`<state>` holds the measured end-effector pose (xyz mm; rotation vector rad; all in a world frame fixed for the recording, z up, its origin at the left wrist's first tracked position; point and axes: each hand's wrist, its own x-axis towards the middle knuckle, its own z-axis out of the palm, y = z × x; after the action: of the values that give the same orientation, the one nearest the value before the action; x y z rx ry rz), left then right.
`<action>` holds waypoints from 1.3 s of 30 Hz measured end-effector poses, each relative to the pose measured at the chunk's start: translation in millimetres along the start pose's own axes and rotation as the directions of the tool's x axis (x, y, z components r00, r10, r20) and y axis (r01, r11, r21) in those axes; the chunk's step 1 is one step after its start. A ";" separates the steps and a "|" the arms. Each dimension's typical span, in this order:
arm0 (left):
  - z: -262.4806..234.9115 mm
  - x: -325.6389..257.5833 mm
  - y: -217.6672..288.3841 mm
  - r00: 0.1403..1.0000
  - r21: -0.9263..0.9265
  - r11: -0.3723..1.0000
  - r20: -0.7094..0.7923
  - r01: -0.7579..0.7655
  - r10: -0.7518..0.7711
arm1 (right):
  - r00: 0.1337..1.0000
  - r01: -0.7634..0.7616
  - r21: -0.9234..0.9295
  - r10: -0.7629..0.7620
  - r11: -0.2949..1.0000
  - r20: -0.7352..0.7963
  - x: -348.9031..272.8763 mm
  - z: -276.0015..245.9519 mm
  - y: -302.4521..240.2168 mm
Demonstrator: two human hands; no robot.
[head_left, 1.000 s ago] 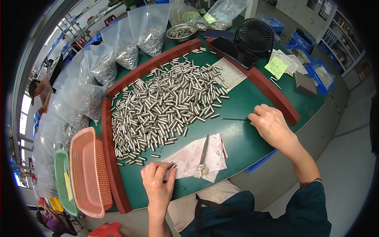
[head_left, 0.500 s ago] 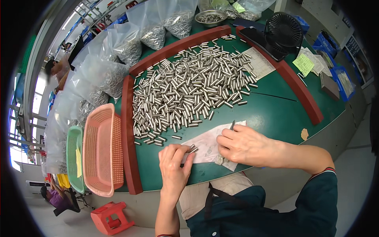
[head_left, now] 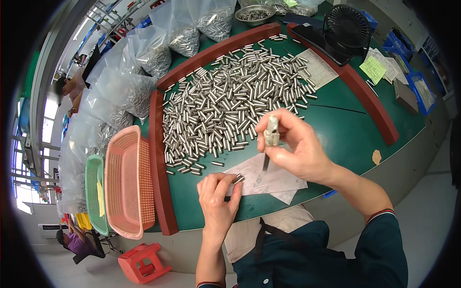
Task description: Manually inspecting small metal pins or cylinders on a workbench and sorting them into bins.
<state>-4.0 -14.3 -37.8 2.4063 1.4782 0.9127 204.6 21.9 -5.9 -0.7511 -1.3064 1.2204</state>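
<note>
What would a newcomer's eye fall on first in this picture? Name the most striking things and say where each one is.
First, the big heap of shiny metal pins spread over the green table, framed by a red-brown rail. Next, the right hand, raised in front of the heap with a small grey tool in its fingers, and the left hand below it pinching a few pins over a sheet of paper. At the left edge sits a pink basket.
</note>
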 end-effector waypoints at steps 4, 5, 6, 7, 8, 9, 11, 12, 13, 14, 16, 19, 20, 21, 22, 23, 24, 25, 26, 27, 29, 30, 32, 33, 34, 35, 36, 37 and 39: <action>1.6 -1.2 2.6 1.000 -0.013 1.000 -0.016 0.002 -0.002 | 0.993 -0.119 0.236 0.121 0.964 0.004 -5.4 16.2 22.8; 1.9 -3.1 1.8 1.000 -0.007 1.000 -0.011 0.001 -0.001 | 0.983 -0.182 0.290 0.168 0.940 0.073 -6.4 16.8 24.6; 2.6 -5.1 0.5 1.000 -0.017 1.000 -0.028 0.008 -0.008 | 0.968 -0.245 0.337 0.208 0.909 0.143 -6.0 18.7 23.9; 2.7 -6.7 -1.2 0.999 -0.028 1.000 -0.046 0.013 -0.014 | 0.966 -0.255 0.343 0.225 0.904 0.124 -5.2 22.0 20.1; 4.2 -6.9 -2.5 0.999 -0.026 1.000 -0.035 0.009 -0.009 | 0.967 -0.253 0.350 0.226 0.902 0.116 -3.9 23.2 18.5; 5.3 -7.0 -3.8 0.999 -0.031 0.999 -0.037 0.014 -0.015 | 0.981 -0.193 0.349 0.181 0.917 0.066 -2.0 24.3 17.8; 5.9 -6.9 -4.9 0.999 -0.036 0.999 -0.032 0.009 -0.011 | 0.991 -0.127 0.401 0.134 0.907 0.011 3.7 30.4 16.0; 5.7 -7.2 -4.8 0.999 -0.045 0.999 -0.032 0.023 -0.025 | 0.991 -0.120 0.404 0.131 0.907 0.000 7.5 33.0 14.7; 5.7 -7.4 -4.5 0.999 -0.055 0.998 -0.032 0.038 -0.039 | 0.983 -0.185 0.451 0.172 0.873 0.069 11.3 34.6 13.8; 5.2 -7.3 -4.3 0.999 -0.053 0.998 -0.023 0.027 -0.029 | 0.968 -0.249 0.493 0.206 0.834 0.139 13.7 36.8 13.5; 5.2 -6.6 -3.1 0.998 -0.065 0.997 -0.026 0.048 -0.050 | 0.961 -0.276 0.524 0.227 0.806 0.157 12.1 40.2 20.7; 4.9 -7.0 -1.9 0.997 -0.078 0.994 -0.022 0.073 -0.075 | 0.976 -0.195 0.478 0.220 0.857 0.005 4.5 46.3 27.9; 4.9 -6.8 -1.9 0.997 -0.075 0.995 -0.014 0.069 -0.070 | 0.976 -0.191 0.484 0.220 0.854 -0.002 3.1 47.2 28.9; 5.1 -6.6 -2.0 0.997 -0.080 0.994 -0.013 0.073 -0.075 | 0.975 -0.180 0.479 0.221 0.859 -0.030 1.8 47.7 30.2; 5.4 -6.5 -1.9 0.997 -0.084 0.993 -0.013 0.078 -0.080 | 0.973 -0.169 0.474 0.222 0.864 -0.057 1.0 47.7 31.2; 5.4 -6.7 -2.4 0.997 -0.082 0.994 -0.005 0.073 -0.073 | 0.973 -0.164 0.479 0.221 0.862 -0.066 1.6 48.1 31.4; 5.4 -7.4 -2.9 0.996 -0.085 0.993 -0.007 0.088 -0.089 | 0.970 -0.165 0.471 0.229 0.867 -0.083 2.5 48.7 31.2; 5.3 -7.7 -3.3 0.994 -0.088 0.991 -0.010 0.103 -0.105 | 0.966 -0.166 0.462 0.237 0.871 -0.099 3.4 49.3 31.2; 5.4 -7.8 -3.0 0.995 -0.088 0.991 -0.004 0.099 -0.100 | 0.967 -0.153 0.492 0.233 0.857 -0.105 3.5 49.9 33.2; 5.6 -7.7 -2.8 0.994 -0.091 0.990 -0.002 0.106 -0.107 | 0.966 -0.149 0.494 0.233 0.857 -0.111 3.1 50.6 34.3; 5.5 -8.0 -3.0 0.994 -0.093 0.989 0.002 0.112 -0.113 | 0.968 -0.120 0.453 0.206 0.883 -0.146 2.2 52.1 35.7; 5.3 -8.4 -3.5 0.993 -0.094 0.988 0.006 0.118 -0.118 | 0.967 -0.119 0.455 0.207 0.883 -0.148 2.4 52.2 35.6; 5.1 -8.6 -3.8 0.992 -0.095 0.988 0.010 0.125 -0.125 | 0.964 -0.114 0.456 0.209 0.882 -0.163 2.9 52.2 35.3; 5.0 -8.5 -3.7 0.992 -0.096 0.987 0.008 0.126 -0.126 | 0.964 -0.115 0.457 0.210 0.882 -0.163 2.8 52.4 35.5; 5.0 -8.4 -3.6 0.992 -0.096 0.987 0.006 0.128 -0.128 | 0.966 -0.107 0.464 0.204 0.879 -0.162 2.8 52.6 35.7; 5.2 -8.5 -3.8 0.992 -0.096 0.987 0.006 0.128 -0.128 | 0.967 -0.100 0.471 0.197 0.877 -0.162 2.5 52.8 35.8; 5.3 -8.5 -4.3 0.993 -0.102 0.987 0.003 0.121 -0.122 | 0.967 -0.101 0.470 0.198 0.877 -0.162 2.1 53.4 36.1; 5.4 -8.4 -4.5 0.993 -0.109 0.987 0.000 0.114 -0.115 | 0.968 -0.096 0.467 0.191 0.879 -0.161 1.6 54.4 36.4; 5.3 -8.3 -4.6 0.994 -0.111 0.988 -0.003 0.111 -0.112 | 0.970 -0.093 0.463 0.185 0.881 -0.157 1.6 56.0 36.1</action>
<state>-7.0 -18.2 -47.5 2.2208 1.5069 0.9550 142.2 20.7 -29.4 -0.6112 -0.7685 1.4594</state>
